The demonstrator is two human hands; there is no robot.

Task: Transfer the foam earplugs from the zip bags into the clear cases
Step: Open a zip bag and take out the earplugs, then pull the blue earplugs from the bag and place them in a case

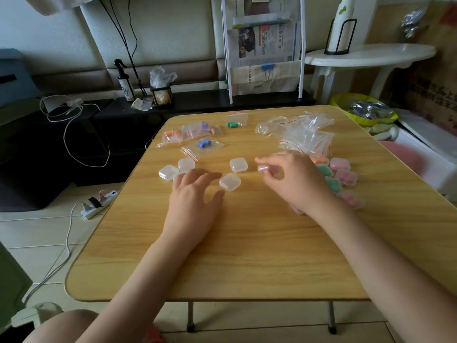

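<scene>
1. Wooden folding table (247,243) carries everything.
2. Empty clear cases (230,182) sit mid-table; filled zip bags (202,145) lie beyond them.
3. Left hand (195,194), fingers spread and relaxed, reaches beside those cases.
4. Right hand (294,179) pinches something small and blurred.
5. Filled cases (343,173) and emptied bags (304,134) lie right of the cases.

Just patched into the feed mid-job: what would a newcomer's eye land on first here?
Two bare hands over the wooden table: the left hand spread beside an empty clear case, the right hand pinching something small and blurred. Behind them lie the blue earplugs in a zip bag at left, and a heap of empty bags at right.
</scene>
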